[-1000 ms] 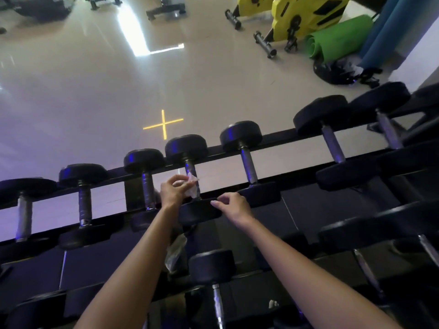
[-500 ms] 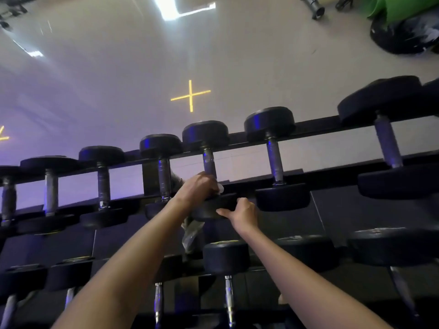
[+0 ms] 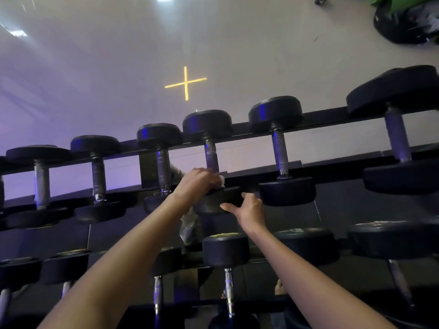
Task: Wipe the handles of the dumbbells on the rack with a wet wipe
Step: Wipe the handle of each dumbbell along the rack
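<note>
A black rack point(image 3: 332, 119) carries a top row of several black dumbbells with steel handles. My left hand point(image 3: 197, 184) curls around the near end of the middle dumbbell's handle point(image 3: 211, 155), with a white wet wipe point(image 3: 222, 180) pinched under its fingers. Only a corner of the wipe shows. My right hand point(image 3: 249, 210) grips the near black head point(image 3: 223, 200) of that same dumbbell from the right. A crumpled clear wrapper point(image 3: 188, 227) hangs below my left wrist.
Neighbouring dumbbells stand close on both sides point(image 3: 162, 169) point(image 3: 281, 153). A lower tier of dumbbells point(image 3: 225, 250) lies under my forearms. Beyond the rack is pale floor with a yellow cross mark point(image 3: 185, 83); dark gear and a green mat point(image 3: 403, 22) lie at the top right.
My left hand slid down the handle toward the near head, covering most of the wipe. My right hand moved from the top of the head to its right side. The view tilted down.
</note>
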